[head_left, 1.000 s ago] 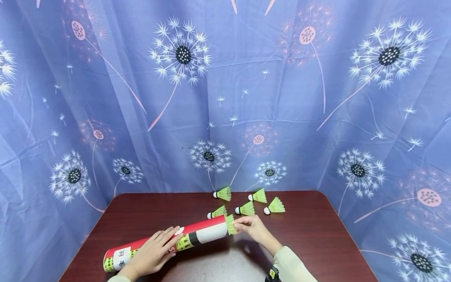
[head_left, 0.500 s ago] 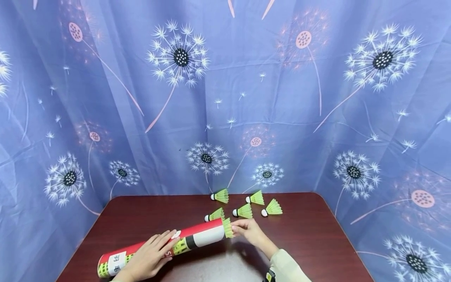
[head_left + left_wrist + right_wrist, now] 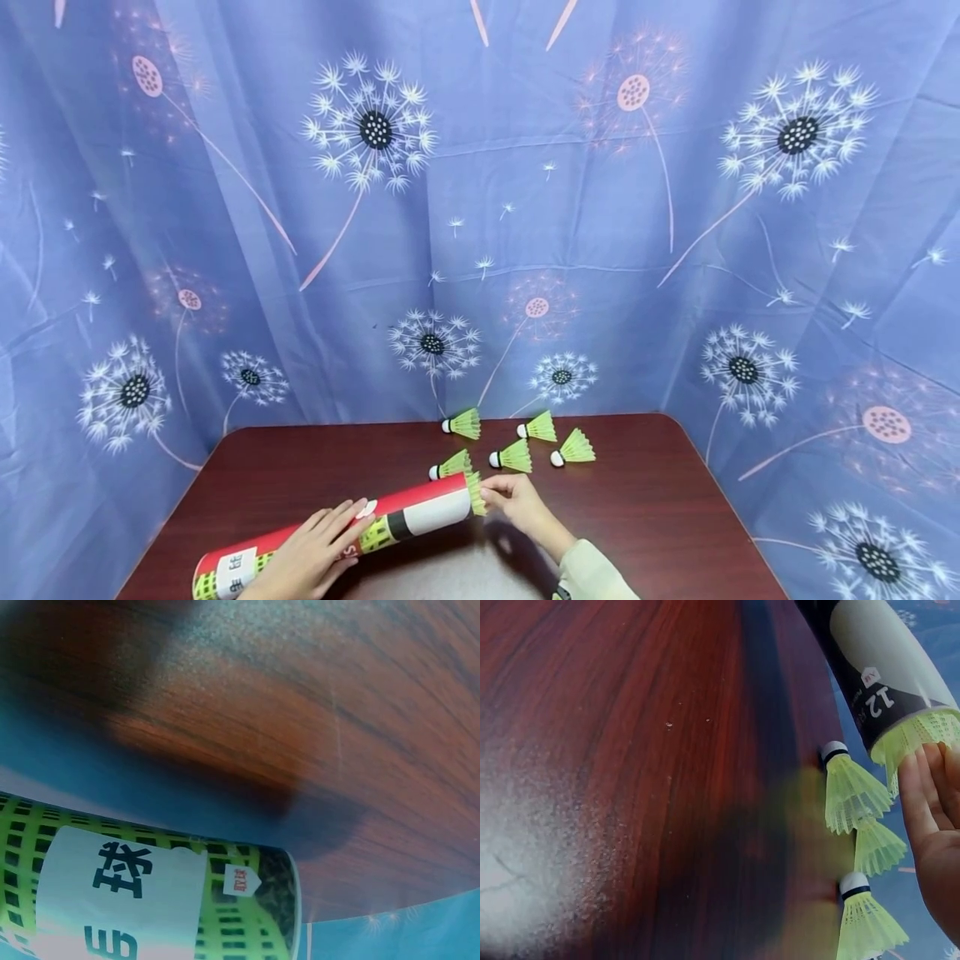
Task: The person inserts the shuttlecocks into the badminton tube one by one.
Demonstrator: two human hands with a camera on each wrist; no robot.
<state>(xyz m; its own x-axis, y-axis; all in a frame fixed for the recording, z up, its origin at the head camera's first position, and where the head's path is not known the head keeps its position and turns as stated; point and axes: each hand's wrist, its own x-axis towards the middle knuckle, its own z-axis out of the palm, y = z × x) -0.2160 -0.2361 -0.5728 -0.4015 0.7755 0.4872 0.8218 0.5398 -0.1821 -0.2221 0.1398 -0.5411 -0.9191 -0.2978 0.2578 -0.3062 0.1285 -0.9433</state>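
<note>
A red, white and yellow-green shuttlecock tube lies slanted, its mouth toward the right. My left hand grips it from above near the middle, fingers over the top and thumb on the near side. At the mouth, my right hand pinches the skirt edge of a yellow-green shuttlecock. Most of that shuttlecock is hidden inside the tube; only the skirt's end sticks out. The right wrist view shows the fingertips right at this skirt. In the left wrist view appears the tube's other end, with a white label.
Several yellow-green shuttlecocks with white heads lie behind the tube, among them one at the back, one at the right and one close behind the mouth. The dark red table ends at a blue dandelion-print curtain.
The shuttlecock has slid deeper into the tube, less of its skirt showing. My right hand has followed it leftward. My left hand keeps its hold on the tube; the head view has shifted slightly.
</note>
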